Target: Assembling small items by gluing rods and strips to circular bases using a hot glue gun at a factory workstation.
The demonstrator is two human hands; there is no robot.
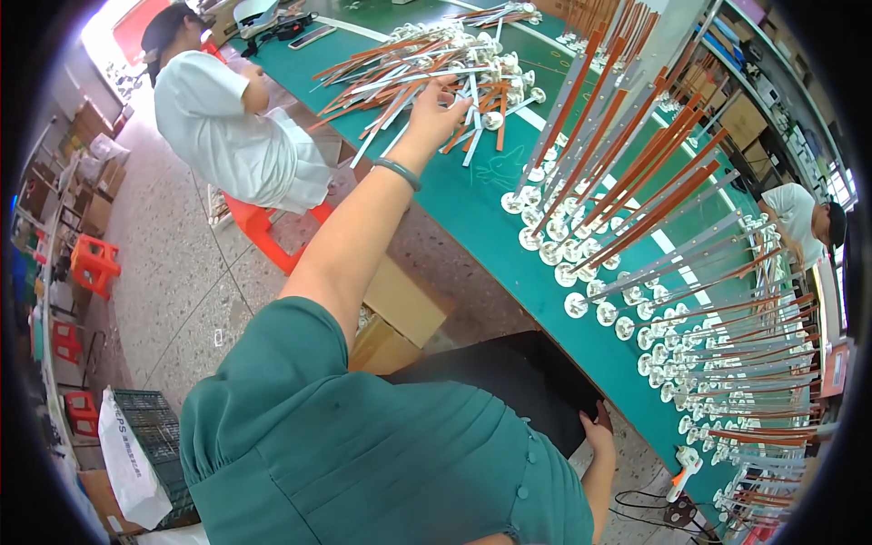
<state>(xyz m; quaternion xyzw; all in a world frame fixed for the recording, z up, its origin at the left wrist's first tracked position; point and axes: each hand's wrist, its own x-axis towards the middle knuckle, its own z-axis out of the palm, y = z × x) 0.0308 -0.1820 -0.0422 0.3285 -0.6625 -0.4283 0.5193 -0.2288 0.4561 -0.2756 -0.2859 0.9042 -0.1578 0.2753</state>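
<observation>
My left hand point(437, 113) is stretched out to the near edge of a heap of loose strips point(409, 68), brown and white-grey, with white round bases point(493, 119). Its thumb and fingers are bent but apart, and nothing is plainly held between them. Low at the right, my right hand point(597, 427) is beside the black cloth point(509, 368) over my lap, close to the table edge. Its fingers are partly spread, with nothing visible in them. Rows of similar strips point(627, 200) stand upright on round white bases point(575, 304) along the green table point(481, 204).
A glue gun point(685, 470) with a cable lies at the table's near edge. A seated person point(232, 118) works at the left, another point(799, 218) at far right. Cardboard boxes point(400, 309) stand below the table. Red stools point(94, 263) and a crate point(154, 436) are left. A phone point(312, 36) lies at the back.
</observation>
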